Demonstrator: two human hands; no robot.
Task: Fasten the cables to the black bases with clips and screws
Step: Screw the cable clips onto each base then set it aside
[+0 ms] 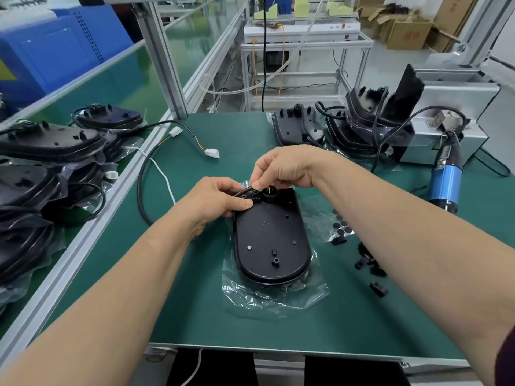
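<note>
Left grip [220,200]: your fingers curl round the cable [140,188], thumb pressing on the black base [271,240] at its far-left corner.
Right grip [281,167]: you pinch the cable's end at the base's far edge.
Black base: flat on a plastic bag [273,299], mid-table [195,302].
Clips [367,263]: loose, right of the base.

Just one view here: a head-worn wide-angle cam, looking forward and down over the green bench [195,302]. It sits close in, forearms running up from the bottom corners, left hand [216,200] and right hand [284,167] meeting near mid-frame. Straight edges bow toward the borders.
</note>
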